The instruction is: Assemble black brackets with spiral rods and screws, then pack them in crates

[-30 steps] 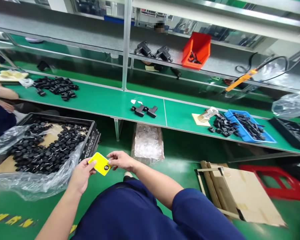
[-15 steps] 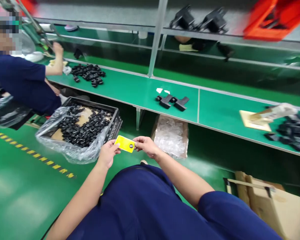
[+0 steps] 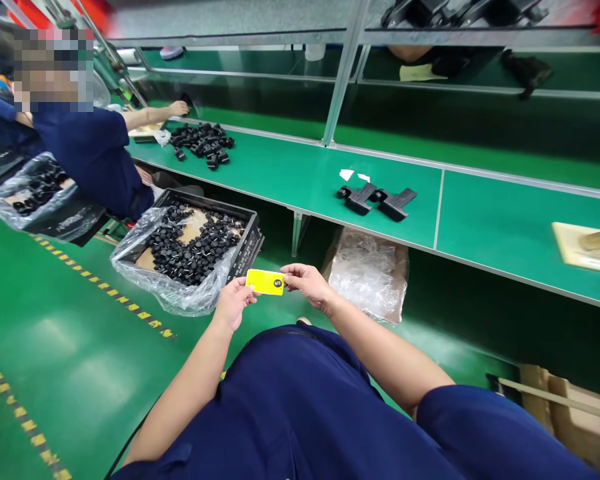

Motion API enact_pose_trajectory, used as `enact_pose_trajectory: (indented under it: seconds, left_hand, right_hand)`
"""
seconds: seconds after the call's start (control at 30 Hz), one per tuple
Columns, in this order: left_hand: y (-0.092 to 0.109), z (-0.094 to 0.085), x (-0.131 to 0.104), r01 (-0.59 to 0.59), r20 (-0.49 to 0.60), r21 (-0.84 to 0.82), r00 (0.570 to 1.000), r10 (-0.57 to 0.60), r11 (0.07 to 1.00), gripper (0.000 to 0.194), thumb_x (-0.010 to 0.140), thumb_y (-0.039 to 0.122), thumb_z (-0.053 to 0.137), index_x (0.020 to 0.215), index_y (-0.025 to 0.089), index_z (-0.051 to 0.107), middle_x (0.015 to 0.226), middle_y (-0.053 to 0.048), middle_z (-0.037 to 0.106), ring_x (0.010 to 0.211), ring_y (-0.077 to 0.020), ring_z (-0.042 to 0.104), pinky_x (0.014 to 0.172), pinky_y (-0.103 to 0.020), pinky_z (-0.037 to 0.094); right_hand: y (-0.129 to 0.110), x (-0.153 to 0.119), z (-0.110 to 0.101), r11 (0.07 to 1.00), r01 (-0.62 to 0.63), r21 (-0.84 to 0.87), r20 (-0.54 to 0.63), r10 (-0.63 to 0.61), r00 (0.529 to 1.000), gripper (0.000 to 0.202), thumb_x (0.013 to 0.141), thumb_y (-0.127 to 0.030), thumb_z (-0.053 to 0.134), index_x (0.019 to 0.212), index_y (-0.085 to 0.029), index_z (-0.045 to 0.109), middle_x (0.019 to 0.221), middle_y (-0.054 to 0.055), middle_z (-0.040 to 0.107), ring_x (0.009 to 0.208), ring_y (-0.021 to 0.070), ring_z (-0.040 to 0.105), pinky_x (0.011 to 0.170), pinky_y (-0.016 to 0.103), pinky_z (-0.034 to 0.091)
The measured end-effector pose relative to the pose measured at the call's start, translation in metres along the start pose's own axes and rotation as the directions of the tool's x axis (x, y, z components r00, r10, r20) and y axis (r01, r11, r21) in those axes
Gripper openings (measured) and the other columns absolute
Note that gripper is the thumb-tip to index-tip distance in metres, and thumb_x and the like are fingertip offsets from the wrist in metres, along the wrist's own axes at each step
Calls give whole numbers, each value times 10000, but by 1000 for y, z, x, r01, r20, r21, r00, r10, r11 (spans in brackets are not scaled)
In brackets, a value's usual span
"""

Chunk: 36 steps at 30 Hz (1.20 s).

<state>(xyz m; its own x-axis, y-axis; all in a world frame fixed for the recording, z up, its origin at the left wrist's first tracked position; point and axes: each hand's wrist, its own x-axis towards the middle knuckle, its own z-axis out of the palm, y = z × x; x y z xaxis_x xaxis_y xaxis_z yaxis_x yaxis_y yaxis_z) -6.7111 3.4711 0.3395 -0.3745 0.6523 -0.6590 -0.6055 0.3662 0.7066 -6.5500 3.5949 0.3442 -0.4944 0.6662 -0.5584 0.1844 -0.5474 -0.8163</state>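
Between my two hands is a yellow card (image 3: pixel 264 282) with a dark round mark near its right end. My left hand (image 3: pixel 234 303) pinches the card's left end between thumb and fingers. The right end is gripped by my right hand (image 3: pixel 307 283) in the same way. Both hands hover in front of my body, short of the bench's front edge. Small print on the card is too fine to read. Two black plastic parts (image 3: pixel 397 204) lie on the green bench (image 3: pixel 300 177) beyond my hands, with white scraps (image 3: pixel 347 175) behind them.
A lined black crate (image 3: pixel 253 243) of small black parts stands on the floor at left. Under the bench is a carton (image 3: pixel 367 273) of clear plastic. A co-worker (image 3: pixel 87 153) sits at left, reaching over the bench near a black pile (image 3: pixel 203 141). Cardboard (image 3: pixel 580 413) leans lower right.
The view has swung left, so the bench things sit further right in the picture. Both hands keep hold of the yellow card, which is now nearly level. The co-worker's arm has stretched out over the bench.
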Motion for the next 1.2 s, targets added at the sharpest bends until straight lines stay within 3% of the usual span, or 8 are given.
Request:
enact_pose_trajectory:
  seconds: [0.6, 0.73, 0.83, 0.93, 1.03, 1.1, 1.2]
  left_hand:
    - [-5, -8, -1, -26, -68, -46, 997, 23, 999, 505, 472, 270, 809, 912, 116, 616, 744, -44, 695, 623, -136, 639, 561, -229, 464]
    - [2, -9, 5, -124, -109, -25, 987, 120, 992, 462, 495, 266, 794, 909, 129, 643, 708, 0, 655, 540, -82, 540, 506, -204, 395]
    - [12, -10, 11, -160, -3, 99, 987, 161, 982, 394, 534, 246, 777, 894, 116, 683, 634, 8, 615, 510, -75, 473, 475, -203, 329]
    - [22, -9, 14, -170, 147, 208, 979, 141, 963, 355, 561, 204, 763, 896, 99, 703, 710, -36, 668, 561, -97, 516, 528, -222, 381]
    - [23, -7, 15, -223, 141, 199, 970, 198, 954, 466, 586, 178, 756, 1040, 110, 674, 878, -67, 719, 715, -153, 628, 657, -259, 479]
    - [19, -6, 15, -244, 127, 200, 967, 222, 949, 493, 612, 184, 757, 1088, 120, 650, 910, -67, 725, 779, -174, 655, 711, -279, 502]
    - [11, -7, 16, -242, 145, 200, 966, 216, 949, 431, 630, 206, 757, 1042, 128, 658, 902, -59, 727, 779, -167, 655, 718, -273, 500]
  right_hand:
    - [1, 10, 13, 999, 6, -50, -1, -6, 1000, 239, 613, -136, 717, 849, -132, 683, 714, -15, 654, 591, 94, 590, 537, 236, 495]
    - [3, 4, 17, 988, -54, -146, 181, 81, 980, 264, 594, -143, 739, 854, -139, 693, 673, -21, 647, 612, 104, 594, 547, 221, 478]
    - [3, 1, 25, 981, -31, -192, 306, 90, 948, 266, 622, -198, 758, 878, -144, 713, 729, -11, 683, 637, 85, 574, 541, 185, 437]
    - [2, 2, 35, 992, -6, -125, 276, 41, 960, 215, 640, -231, 762, 823, -140, 692, 696, -26, 669, 581, 59, 536, 485, 154, 378]
    - [0, 5, 45, 997, -76, 4, 166, 74, 983, 193, 635, -203, 760, 764, -143, 630, 594, -52, 611, 463, 44, 483, 394, 149, 319]
    - [-2, 5, 49, 985, -132, 113, 108, 120, 987, 192, 658, -143, 722, 815, -149, 612, 643, -30, 651, 477, 66, 549, 390, 155, 371]
    - [-3, 3, 51, 957, -201, 207, 110, 182, 977, 195, 722, -73, 644, 904, -135, 614, 797, 32, 724, 578, 98, 656, 453, 165, 479]
